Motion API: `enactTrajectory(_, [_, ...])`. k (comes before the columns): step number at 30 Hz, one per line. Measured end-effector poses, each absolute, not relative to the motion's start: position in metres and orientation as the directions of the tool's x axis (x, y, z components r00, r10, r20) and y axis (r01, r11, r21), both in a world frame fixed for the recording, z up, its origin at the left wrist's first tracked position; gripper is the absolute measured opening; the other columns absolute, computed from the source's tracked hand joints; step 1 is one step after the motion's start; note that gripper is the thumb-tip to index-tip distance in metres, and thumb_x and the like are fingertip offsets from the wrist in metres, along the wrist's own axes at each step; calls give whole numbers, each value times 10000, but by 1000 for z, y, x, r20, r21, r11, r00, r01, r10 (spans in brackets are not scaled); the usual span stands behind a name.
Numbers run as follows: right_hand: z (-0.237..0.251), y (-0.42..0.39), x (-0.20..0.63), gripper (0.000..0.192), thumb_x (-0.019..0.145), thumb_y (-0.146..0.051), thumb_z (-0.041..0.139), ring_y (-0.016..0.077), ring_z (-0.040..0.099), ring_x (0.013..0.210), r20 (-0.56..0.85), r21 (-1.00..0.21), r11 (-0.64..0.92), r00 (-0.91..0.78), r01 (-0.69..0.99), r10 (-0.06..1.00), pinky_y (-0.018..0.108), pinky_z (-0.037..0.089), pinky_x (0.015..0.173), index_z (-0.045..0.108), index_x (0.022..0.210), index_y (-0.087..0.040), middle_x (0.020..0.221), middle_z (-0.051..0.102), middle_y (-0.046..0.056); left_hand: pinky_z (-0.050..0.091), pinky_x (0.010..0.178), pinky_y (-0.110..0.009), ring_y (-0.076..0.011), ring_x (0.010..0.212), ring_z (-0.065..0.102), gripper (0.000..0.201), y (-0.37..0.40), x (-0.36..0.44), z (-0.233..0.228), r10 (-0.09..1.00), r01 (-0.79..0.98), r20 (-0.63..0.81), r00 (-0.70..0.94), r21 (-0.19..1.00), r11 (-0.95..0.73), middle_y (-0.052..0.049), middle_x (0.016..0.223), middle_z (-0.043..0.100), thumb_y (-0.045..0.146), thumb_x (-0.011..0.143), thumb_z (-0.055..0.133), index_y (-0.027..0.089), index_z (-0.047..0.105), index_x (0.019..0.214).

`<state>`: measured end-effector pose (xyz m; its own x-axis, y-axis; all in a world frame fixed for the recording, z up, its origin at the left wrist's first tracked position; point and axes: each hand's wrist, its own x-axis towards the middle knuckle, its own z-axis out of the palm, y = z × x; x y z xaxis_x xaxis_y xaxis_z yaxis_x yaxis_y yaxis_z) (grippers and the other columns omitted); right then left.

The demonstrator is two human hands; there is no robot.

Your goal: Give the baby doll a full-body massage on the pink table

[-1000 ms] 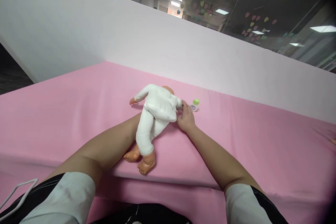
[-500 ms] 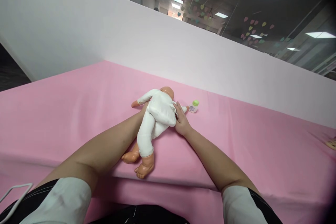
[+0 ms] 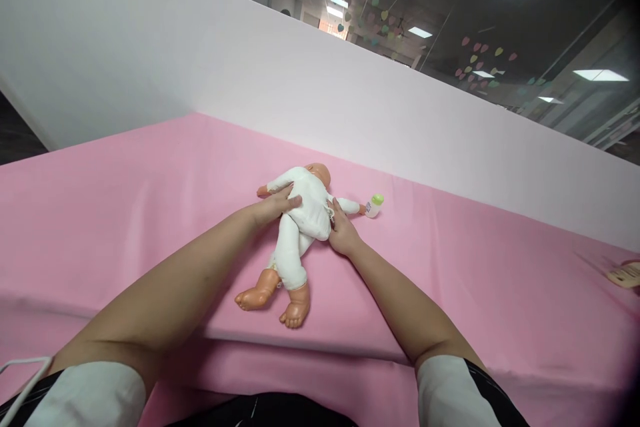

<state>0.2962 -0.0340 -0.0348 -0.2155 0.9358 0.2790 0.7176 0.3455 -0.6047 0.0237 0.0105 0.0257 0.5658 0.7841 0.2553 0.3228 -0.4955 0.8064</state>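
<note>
Pink cloth [image 3: 150,213] covers the table where a doll [image 3: 300,227] in white lies, with the left hand [image 3: 275,205] flat on its tummy, the right hand [image 3: 340,233] open against its side, and a bottle [image 3: 373,205] nearby.

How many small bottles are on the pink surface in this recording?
1. The small bottle with a green cap lies on the pink surface, just beyond the doll's outstretched arm, right of the right hand. None other shows.
</note>
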Motion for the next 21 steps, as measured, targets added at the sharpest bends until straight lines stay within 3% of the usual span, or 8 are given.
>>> enactTrajectory(4, [-33, -39, 293, 912, 971, -304, 658, 346, 195, 1744, 261, -560, 360, -253, 746, 932, 631, 309, 1383, 262, 1787, -210, 1882, 131, 110, 569, 1109, -437, -381, 1468, 603, 1159, 13, 8, 32, 720, 222, 114, 685, 908, -356, -154, 1602, 627, 808, 785, 717, 210, 381, 1719])
enactTrajectory(7, [-32, -43, 291, 877, 956, -228, 615, 334, 235, 1736, 296, -501, 366, -242, 784, 924, 599, 286, 1400, 304, 1774, -178, 1869, 190, 134, 558, 1146, -441, -380, 1480, 603, 1127, 18, 3, 28, 759, 200, 67, 648, 946, -254, -136, 1612, 631, 775, 735, 785, 236, 467, 1672])
enactTrajectory(10, [-34, -43, 291, 846, 952, -223, 607, 346, 285, 1720, 284, -495, 300, -174, 816, 943, 610, 294, 1393, 354, 1758, -191, 1849, 270, 145, 553, 1148, -435, -376, 1433, 637, 1060, 25, 1, 20, 801, 209, 51, 597, 954, -216, -151, 1555, 675, 777, 722, 799, 193, 572, 1577])
enactTrajectory(12, [-36, -40, 294, 834, 946, -226, 606, 359, 307, 1711, 278, -504, 255, -125, 825, 952, 630, 306, 1383, 380, 1748, -194, 1838, 300, 153, 561, 1120, -445, -387, 1353, 679, 1015, 32, 0, 15, 834, 327, 58, 549, 903, -278, -157, 1464, 726, 815, 719, 780, 171, 644, 1492])
enactTrajectory(16, [-39, -35, 301, 842, 893, -178, 590, 341, 325, 1705, 339, -537, 263, -80, 802, 937, 628, 298, 1388, 431, 1720, -186, 1786, 419, 143, 532, 1082, -501, -406, 1179, 713, 864, 40, 2, 8, 876, 631, 106, 470, 654, -417, -182, 1294, 775, 778, 845, 699, 119, 697, 1403])
enactTrajectory(21, [-34, -44, 299, 741, 960, -237, 559, 304, 357, 1693, 408, -591, 316, -64, 742, 911, 582, 286, 1401, 473, 1695, -191, 1768, 448, 136, 507, 1070, -508, -441, 1220, 685, 803, 25, 29, 1, 903, 760, 192, 385, 488, -428, -266, 1392, 704, 547, 1014, 591, 60, 468, 1640])
